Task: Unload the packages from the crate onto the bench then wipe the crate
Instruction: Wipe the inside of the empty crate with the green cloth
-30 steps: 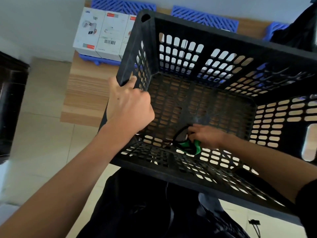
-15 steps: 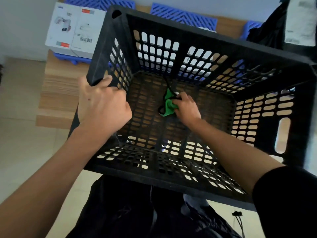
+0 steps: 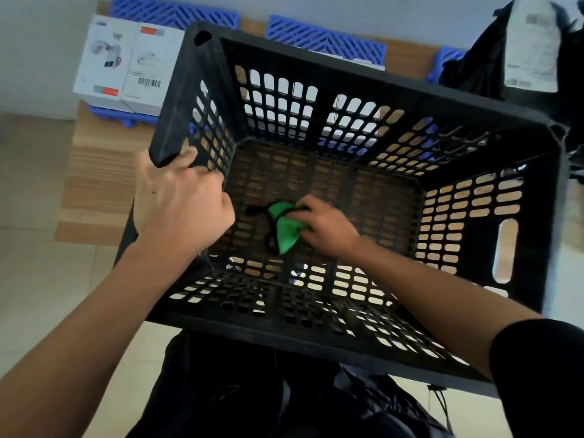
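A black perforated plastic crate (image 3: 379, 90) fills the middle of the view, tilted toward me, with nothing inside but a cloth. My left hand (image 3: 180, 197) grips the crate's left rim near the front corner. My right hand (image 3: 325, 229) reaches down inside and holds a green cloth (image 3: 286, 230) with a black edge against the crate's floor, left of centre. White boxed packages (image 3: 126, 67) stand on the wooden bench (image 3: 94, 172) behind the crate at the upper left.
Blue slatted plastic trays (image 3: 325, 42) lie on the bench behind the crate. A black bag with a white label (image 3: 531, 49) sits at the upper right. Pale floor tiles show at the left, and my dark trousers (image 3: 252, 390) are below the crate.
My right hand has slid the green cloth over the crate floor, from the near side to the far side and back toward the middle. My left hand keeps its grip on the rim.
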Available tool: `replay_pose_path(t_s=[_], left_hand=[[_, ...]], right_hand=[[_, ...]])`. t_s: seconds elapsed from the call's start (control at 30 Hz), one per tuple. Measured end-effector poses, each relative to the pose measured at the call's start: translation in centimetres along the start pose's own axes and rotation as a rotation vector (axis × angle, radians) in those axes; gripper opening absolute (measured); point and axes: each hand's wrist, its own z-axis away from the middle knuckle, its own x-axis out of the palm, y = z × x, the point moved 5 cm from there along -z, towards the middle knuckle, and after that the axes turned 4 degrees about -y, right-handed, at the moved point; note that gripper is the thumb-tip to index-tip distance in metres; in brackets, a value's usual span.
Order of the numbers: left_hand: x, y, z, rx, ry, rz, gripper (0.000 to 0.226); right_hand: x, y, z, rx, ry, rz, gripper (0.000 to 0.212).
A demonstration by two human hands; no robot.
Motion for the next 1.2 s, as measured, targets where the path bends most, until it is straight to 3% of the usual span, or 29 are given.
replay_pose_path(t_s=[0.07, 0.13, 0.2, 0.33, 0.43, 0.57, 0.7, 0.8, 1.0, 1.1, 1.2], left_hand=[[-0.1, 0.0, 0.0, -0.008, -0.011, -0.006, 0.036], [-0.2, 0.0, 0.0, -0.011, -0.013, -0.003, 0.036], [-0.3, 0.0, 0.0, -0.007, -0.005, -0.011, 0.035], [0.0, 0.0, 0.2, -0.012, 0.008, -0.007, 0.034], [0.2, 0.0, 0.1, -0.009, 0.037, 0.003, 0.039], [-0.3, 0.0, 0.1, -0.007, 0.072, 0.048, 0.05], [-0.2, -0.1, 0.1, 0.012, 0.067, 0.077, 0.048], [0.1, -0.1, 0.1, 0.037, 0.097, 0.109, 0.041], [-0.4, 0.7, 0.4, 0.11, 0.166, 0.211, 0.027], [-1.5, 3.3, 0.2, 0.179, 0.174, 0.289, 0.027], [-3.0, 7.5, -0.9, 0.332, 0.158, 0.4, 0.037]], right_hand=[[-3.5, 3.3, -0.7, 0.154, 0.205, 0.004, 0.05], [-5.7, 6.5, -1.5, 0.312, 0.292, 0.062, 0.05], [-5.9, 8.5, -2.1, 0.401, 0.265, 0.126, 0.043], [-3.5, 8.3, -0.7, 0.395, 0.14, 0.086, 0.04], [-0.9, 6.8, 1.9, 0.302, -0.004, 0.077, 0.04], [5.0, 1.4, 5.8, -0.046, -0.366, 0.162, 0.036], [5.0, 0.6, 5.4, -0.131, -0.45, 0.172, 0.037], [1.6, 1.9, 4.7, -0.098, -0.225, 0.104, 0.039], [-5.4, 8.8, 5.4, 0.274, 0.39, -0.026, 0.039], [-6.1, 11.7, 6.6, 0.41, 0.505, -0.052, 0.039], [-5.2, 13.6, 7.4, 0.52, 0.426, -0.026, 0.044]])
